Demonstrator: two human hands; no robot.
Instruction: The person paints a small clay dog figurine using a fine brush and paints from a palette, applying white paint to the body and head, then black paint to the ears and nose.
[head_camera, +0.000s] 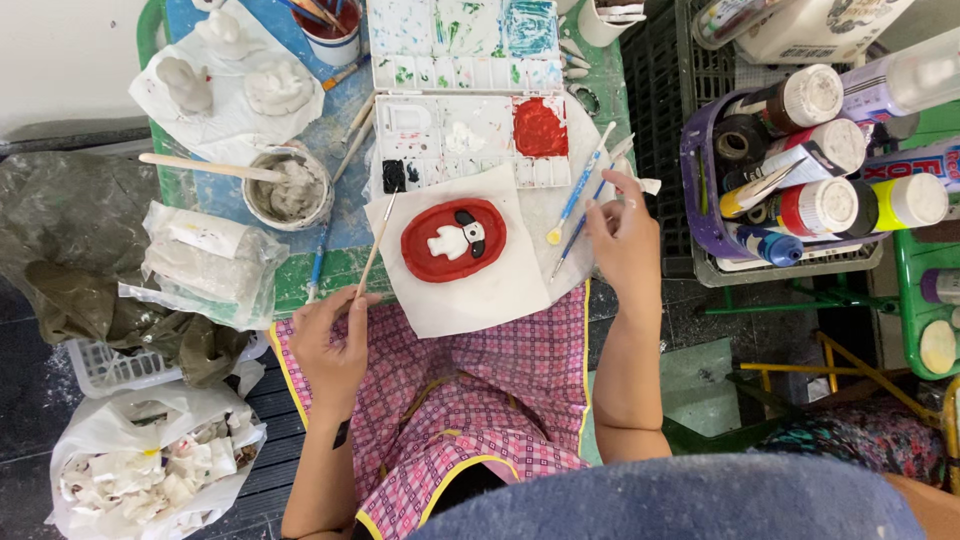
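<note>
Left hand (330, 335) near, fingers closed on thin paintbrush (377, 245), tip toward red oval plaque (453, 240) on white paper (480, 290). Right hand (625, 240) rested at paper's right edge, fingers loosely curled, touching blue brushes (580, 205). Farther: paint palette (470, 100), plaster bowl (290, 188) left.

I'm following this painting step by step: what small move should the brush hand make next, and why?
Probably carry the brush in the left hand to the black paint in the palette. Its tip already points there, and the figure's black patches cover only the head on the red oval plaque. The right hand rests by the spare brushes.
</note>
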